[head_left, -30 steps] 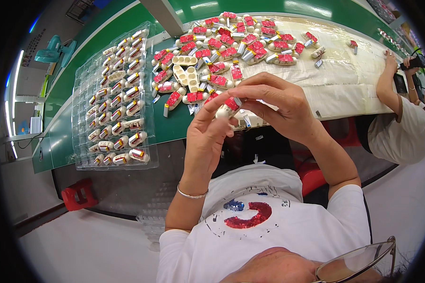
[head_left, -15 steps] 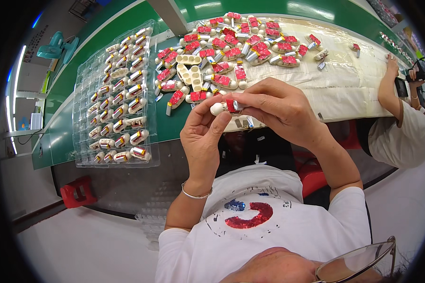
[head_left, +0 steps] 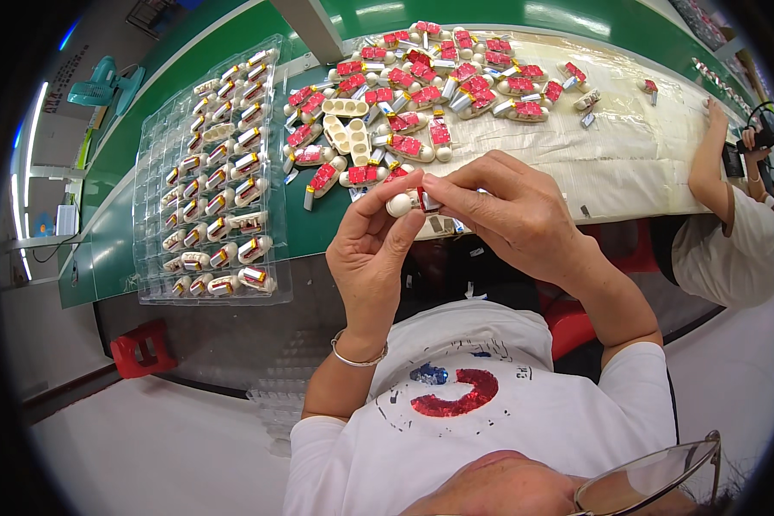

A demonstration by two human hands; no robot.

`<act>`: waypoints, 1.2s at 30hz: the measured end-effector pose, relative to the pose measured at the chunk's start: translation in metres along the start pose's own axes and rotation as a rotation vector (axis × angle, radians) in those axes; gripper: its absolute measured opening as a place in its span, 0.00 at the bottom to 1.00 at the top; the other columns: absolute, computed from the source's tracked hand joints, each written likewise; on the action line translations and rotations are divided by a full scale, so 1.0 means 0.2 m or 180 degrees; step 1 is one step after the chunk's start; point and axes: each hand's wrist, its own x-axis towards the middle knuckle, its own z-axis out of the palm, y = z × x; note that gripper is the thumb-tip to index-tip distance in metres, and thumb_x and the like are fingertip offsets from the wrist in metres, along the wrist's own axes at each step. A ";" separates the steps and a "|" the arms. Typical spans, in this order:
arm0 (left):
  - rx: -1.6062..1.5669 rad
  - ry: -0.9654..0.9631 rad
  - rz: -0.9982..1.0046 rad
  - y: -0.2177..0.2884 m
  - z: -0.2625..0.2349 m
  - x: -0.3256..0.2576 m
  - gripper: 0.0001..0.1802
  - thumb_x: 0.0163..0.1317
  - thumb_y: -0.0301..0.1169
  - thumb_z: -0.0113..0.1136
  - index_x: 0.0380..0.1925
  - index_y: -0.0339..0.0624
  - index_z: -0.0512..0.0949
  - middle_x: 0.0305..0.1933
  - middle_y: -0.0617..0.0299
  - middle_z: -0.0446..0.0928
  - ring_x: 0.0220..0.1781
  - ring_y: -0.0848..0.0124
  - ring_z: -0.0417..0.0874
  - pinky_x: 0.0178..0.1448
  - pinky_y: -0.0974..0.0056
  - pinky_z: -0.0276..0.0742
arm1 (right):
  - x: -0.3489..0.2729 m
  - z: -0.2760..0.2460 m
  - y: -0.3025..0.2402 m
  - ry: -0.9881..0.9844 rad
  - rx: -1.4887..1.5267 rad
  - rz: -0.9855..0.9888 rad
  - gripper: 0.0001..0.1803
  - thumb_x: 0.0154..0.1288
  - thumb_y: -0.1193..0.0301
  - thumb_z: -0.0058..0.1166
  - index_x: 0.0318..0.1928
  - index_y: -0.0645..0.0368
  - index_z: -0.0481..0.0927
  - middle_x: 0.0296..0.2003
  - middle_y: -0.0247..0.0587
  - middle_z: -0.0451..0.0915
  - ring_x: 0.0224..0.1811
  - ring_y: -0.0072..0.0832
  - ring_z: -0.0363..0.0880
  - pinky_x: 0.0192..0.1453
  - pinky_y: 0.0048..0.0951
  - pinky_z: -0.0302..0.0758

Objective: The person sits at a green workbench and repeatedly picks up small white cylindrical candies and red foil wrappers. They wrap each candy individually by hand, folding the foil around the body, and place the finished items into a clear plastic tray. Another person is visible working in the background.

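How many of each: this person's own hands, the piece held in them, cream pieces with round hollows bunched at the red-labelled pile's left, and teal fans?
Left hand and right hand: 2
Held piece: 1
Cream pieces: 3
Teal fan: 1
Total: 7

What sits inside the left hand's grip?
Inside the left hand is a small piece: a cream, ball-like end shows, with red beside it. The right hand partly covers its other end; the surface against the left hand is hidden.
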 end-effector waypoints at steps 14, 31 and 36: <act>0.0136 -0.0085 -0.0236 0.03 0.00 0.00 0.17 0.64 0.18 0.59 0.54 0.30 0.75 0.57 0.50 0.77 0.55 0.72 0.79 0.59 0.69 0.77 | -0.04 0.06 0.01 0.0340 -0.0203 -0.0203 0.23 0.50 0.79 0.59 0.51 0.59 0.81 0.32 0.35 0.78 0.33 0.30 0.78 0.31 0.28 0.76; -0.0338 0.0374 -0.0216 -0.01 -0.01 0.04 0.12 0.60 0.18 0.61 0.44 0.32 0.78 0.52 0.44 0.80 0.51 0.67 0.83 0.55 0.66 0.82 | -0.06 0.09 -0.02 0.0603 0.1510 0.0895 0.23 0.59 0.73 0.64 0.56 0.56 0.80 0.52 0.41 0.75 0.52 0.30 0.76 0.51 0.28 0.75; -0.0657 0.0459 -0.0482 0.02 0.01 0.04 0.11 0.62 0.22 0.57 0.45 0.31 0.76 0.50 0.42 0.79 0.49 0.60 0.85 0.54 0.60 0.85 | -0.09 0.10 0.00 0.0438 0.2035 0.1178 0.23 0.59 0.73 0.64 0.57 0.56 0.79 0.52 0.41 0.75 0.52 0.29 0.76 0.54 0.29 0.74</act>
